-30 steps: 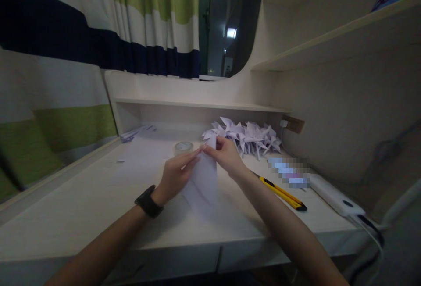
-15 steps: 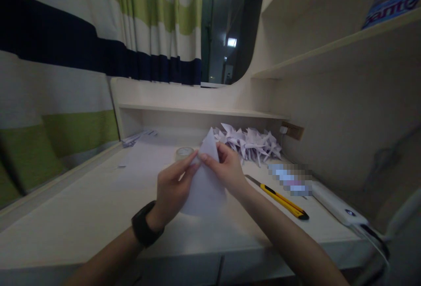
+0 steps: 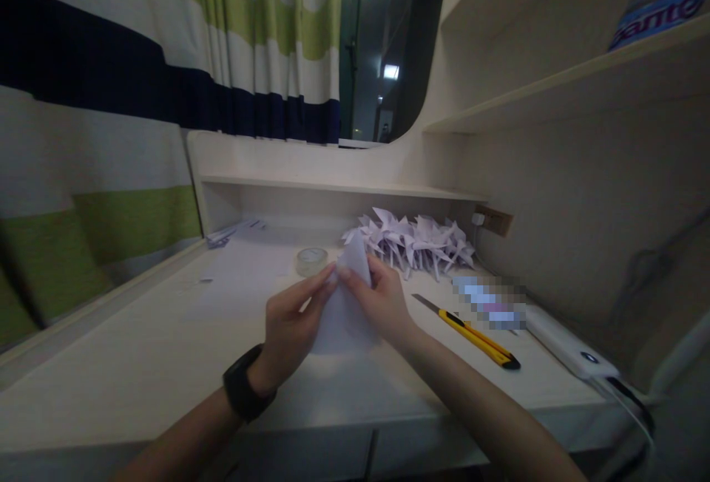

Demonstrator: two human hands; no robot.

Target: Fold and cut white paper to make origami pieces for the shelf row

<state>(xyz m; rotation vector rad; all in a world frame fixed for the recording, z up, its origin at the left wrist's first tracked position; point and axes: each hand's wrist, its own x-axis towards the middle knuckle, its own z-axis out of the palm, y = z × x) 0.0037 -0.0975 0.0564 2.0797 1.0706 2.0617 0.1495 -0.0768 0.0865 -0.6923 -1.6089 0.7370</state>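
Observation:
Between my hands, above the middle of the desk, is a white sheet of paper (image 3: 345, 325) with a folded, pointed top. My left hand (image 3: 293, 323) pinches its left edge near the top between thumb and fingers; a dark band circles that wrist. My right hand (image 3: 382, 297) grips the right side, thumb in front and fingers behind, partly hidden by the paper. Just beyond my left fingertips lies a roll of clear tape (image 3: 311, 259). Behind my right hand is a pile of folded white paper pinwheels (image 3: 421, 242).
A yellow utility knife (image 3: 480, 340), blade out, lies right of my right forearm. Beyond it are a blurred-out phone-like object (image 3: 488, 303) and a white power strip (image 3: 571, 345) with a cable. Flat paper sheets (image 3: 244, 264) and paper strips (image 3: 233, 233) lie at back left.
Both hands have lowered slightly with the paper, and its pointed top sits a little lower. More of the tape roll shows. Both hands keep their hold.

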